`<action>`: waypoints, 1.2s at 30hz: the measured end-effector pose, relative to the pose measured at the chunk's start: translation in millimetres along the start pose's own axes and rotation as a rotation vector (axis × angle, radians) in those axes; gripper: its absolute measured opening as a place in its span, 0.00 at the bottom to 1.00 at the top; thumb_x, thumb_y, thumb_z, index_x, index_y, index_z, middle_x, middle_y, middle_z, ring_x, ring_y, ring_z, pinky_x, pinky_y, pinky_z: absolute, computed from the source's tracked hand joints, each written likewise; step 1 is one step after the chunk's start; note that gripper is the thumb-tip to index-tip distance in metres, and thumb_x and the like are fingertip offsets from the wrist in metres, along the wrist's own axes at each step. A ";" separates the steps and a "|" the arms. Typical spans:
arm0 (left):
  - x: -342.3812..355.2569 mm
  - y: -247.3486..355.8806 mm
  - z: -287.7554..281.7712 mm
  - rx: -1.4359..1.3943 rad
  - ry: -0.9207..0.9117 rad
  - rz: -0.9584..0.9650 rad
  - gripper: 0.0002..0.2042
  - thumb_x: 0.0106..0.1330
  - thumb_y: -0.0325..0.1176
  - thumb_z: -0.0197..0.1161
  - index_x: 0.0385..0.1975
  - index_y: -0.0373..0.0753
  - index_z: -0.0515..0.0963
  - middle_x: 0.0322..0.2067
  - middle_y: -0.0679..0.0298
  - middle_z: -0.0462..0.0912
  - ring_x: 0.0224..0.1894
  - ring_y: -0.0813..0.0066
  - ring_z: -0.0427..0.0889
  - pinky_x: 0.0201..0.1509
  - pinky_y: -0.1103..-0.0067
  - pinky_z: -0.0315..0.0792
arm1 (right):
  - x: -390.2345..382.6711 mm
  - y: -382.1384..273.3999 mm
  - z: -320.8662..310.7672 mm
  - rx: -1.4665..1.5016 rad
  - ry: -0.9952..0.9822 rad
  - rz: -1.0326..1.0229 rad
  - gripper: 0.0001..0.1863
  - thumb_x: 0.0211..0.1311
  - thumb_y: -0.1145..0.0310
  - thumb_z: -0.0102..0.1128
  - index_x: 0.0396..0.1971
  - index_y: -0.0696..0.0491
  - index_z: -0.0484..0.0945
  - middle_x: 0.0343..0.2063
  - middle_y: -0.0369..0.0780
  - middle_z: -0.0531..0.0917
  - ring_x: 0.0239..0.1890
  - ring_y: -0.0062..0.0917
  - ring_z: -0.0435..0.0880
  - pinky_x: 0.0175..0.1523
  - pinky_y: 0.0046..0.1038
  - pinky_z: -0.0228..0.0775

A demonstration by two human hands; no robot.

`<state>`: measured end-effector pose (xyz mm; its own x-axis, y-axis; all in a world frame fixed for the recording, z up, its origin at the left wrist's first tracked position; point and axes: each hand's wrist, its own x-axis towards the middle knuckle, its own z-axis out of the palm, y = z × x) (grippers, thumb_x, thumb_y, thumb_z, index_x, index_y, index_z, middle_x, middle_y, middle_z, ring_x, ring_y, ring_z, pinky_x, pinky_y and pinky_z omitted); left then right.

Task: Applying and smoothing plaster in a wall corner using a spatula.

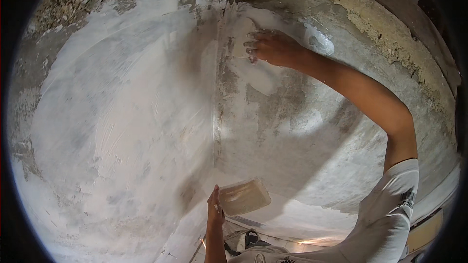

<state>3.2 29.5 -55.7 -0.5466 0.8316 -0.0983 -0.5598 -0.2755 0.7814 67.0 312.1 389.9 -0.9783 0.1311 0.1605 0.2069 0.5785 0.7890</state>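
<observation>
My left hand [215,205] grips the left end of a shallow rectangular plastic tub [245,197]. The tub is tilted so its inside shows, smeared with pale paste. High up, my right arm reaches across to the wall, and my right hand [270,47] is at the surface just right of the inner corner. Its fingers are bent and spotted with white paste. A pale flat shape shows by the fingertips, but it blends into the wall coating and I cannot make out what it is. Fresh white paste [263,82] lies in patches just below that hand.
The left wall [122,107] is mostly coated white with streaks. Bare grey patches remain on the right wall [292,102]. Rough, crumbly yellowish masonry [370,14] runs along the top. Below are a tiled floor [287,246] and a dark sandal [251,237] on a foot.
</observation>
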 end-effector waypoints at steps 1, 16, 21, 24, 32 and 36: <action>3.6 -0.7 -1.7 -0.043 0.005 -0.108 0.33 0.68 0.50 0.53 0.61 0.26 0.59 0.56 0.50 0.70 0.57 0.62 0.71 0.60 0.73 0.64 | -9.1 3.6 2.5 0.002 0.002 0.009 0.14 0.56 0.71 0.56 0.42 0.46 0.80 0.55 0.32 0.75 0.63 0.28 0.66 0.63 0.30 0.64; 18.5 -35.4 31.5 -0.045 -0.228 -0.292 0.34 0.68 0.49 0.51 0.64 0.28 0.53 0.66 0.49 0.55 0.69 0.61 0.53 0.70 0.72 0.46 | -264.8 -19.7 -49.4 -0.336 -0.291 0.078 0.22 0.58 0.69 0.51 0.55 0.47 0.73 0.62 0.32 0.66 0.66 0.26 0.61 0.66 0.30 0.60; 6.5 -27.3 40.4 0.068 -0.092 -0.201 0.32 0.67 0.54 0.49 0.57 0.28 0.63 0.52 0.51 0.73 0.54 0.61 0.73 0.59 0.68 0.67 | -238.4 -32.3 -66.0 -0.193 -0.019 0.099 0.22 0.55 0.74 0.54 0.52 0.47 0.74 0.59 0.36 0.71 0.61 0.29 0.69 0.58 0.30 0.72; 10.6 -18.2 30.1 -0.078 -0.162 -0.417 0.34 0.67 0.49 0.52 0.64 0.28 0.55 0.63 0.50 0.60 0.66 0.61 0.59 0.67 0.70 0.53 | -184.9 -62.3 -55.0 0.578 0.061 0.746 0.16 0.59 0.76 0.53 0.48 0.52 0.75 0.46 0.42 0.80 0.43 0.27 0.81 0.40 0.23 0.81; 2.5 -7.0 21.7 -0.100 -0.202 -0.280 0.32 0.68 0.50 0.52 0.62 0.28 0.58 0.58 0.51 0.67 0.59 0.62 0.68 0.62 0.70 0.62 | -0.1 -140.6 37.5 0.911 1.101 0.842 0.07 0.52 0.74 0.63 0.27 0.57 0.73 0.23 0.43 0.79 0.24 0.24 0.81 0.27 0.27 0.71; -7.4 8.0 18.9 -0.058 -0.100 -0.283 0.30 0.68 0.50 0.51 0.59 0.28 0.62 0.54 0.52 0.71 0.56 0.62 0.71 0.59 0.70 0.65 | 31.9 -150.5 71.1 0.721 1.127 0.945 0.08 0.51 0.75 0.63 0.28 0.57 0.71 0.23 0.45 0.77 0.25 0.31 0.81 0.27 0.31 0.71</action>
<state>14.5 30.3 -37.1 -0.3015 0.9217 -0.2439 -0.7172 -0.0507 0.6950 5.4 286.5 234.0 0.0450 0.2040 0.9779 0.3466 0.9149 -0.2068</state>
